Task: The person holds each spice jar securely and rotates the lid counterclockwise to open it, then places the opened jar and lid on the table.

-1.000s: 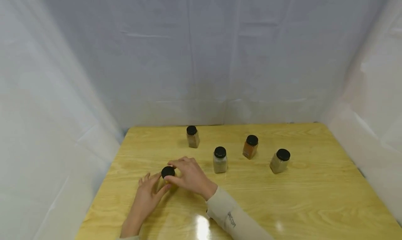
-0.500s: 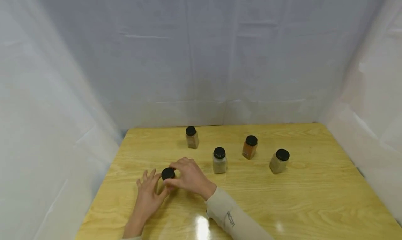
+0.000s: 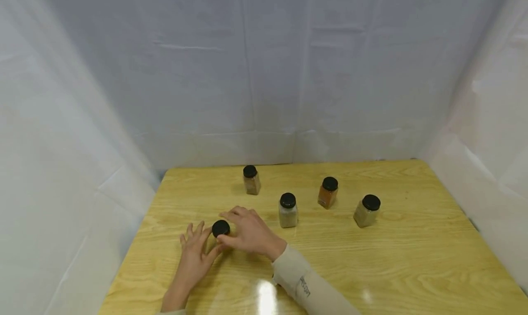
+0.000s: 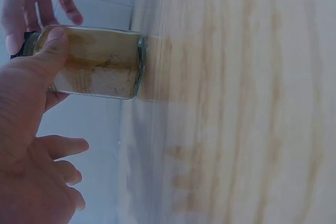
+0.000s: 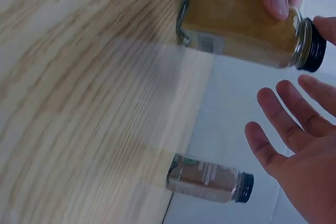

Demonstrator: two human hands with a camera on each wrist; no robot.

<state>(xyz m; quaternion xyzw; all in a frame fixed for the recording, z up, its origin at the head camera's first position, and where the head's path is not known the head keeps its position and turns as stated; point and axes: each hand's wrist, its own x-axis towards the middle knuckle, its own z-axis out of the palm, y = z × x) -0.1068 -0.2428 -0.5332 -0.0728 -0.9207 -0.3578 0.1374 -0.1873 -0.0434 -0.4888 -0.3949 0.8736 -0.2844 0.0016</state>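
Observation:
A square glass spice jar with yellow-brown powder [image 5: 236, 24] stands upright on the table under a black screw lid [image 3: 221, 228]. My left hand [image 3: 193, 257] pinches the jar's upper body between thumb and index finger; the other fingers stretch free of it. At the lid is my right hand [image 3: 251, 232], its thumb on the lid's near edge. Its other fingers [image 5: 286, 111] are spread and relaxed, with a small gap to the lid in the right wrist view.
Several more black-lidded spice jars stand upright: a brown one [image 3: 252, 183], a pale grey one [image 3: 288, 214], an orange-red one [image 3: 327, 196] and a greenish-beige one [image 3: 365, 214]. White sheeting [image 3: 268, 76] hangs behind and beside the wooden table [image 3: 412, 260].
My right fingers, earlier gripping the lid, have spread away from its far edge. The left hand keeps its pinch on the jar after a slight shift. The other jars stay put.

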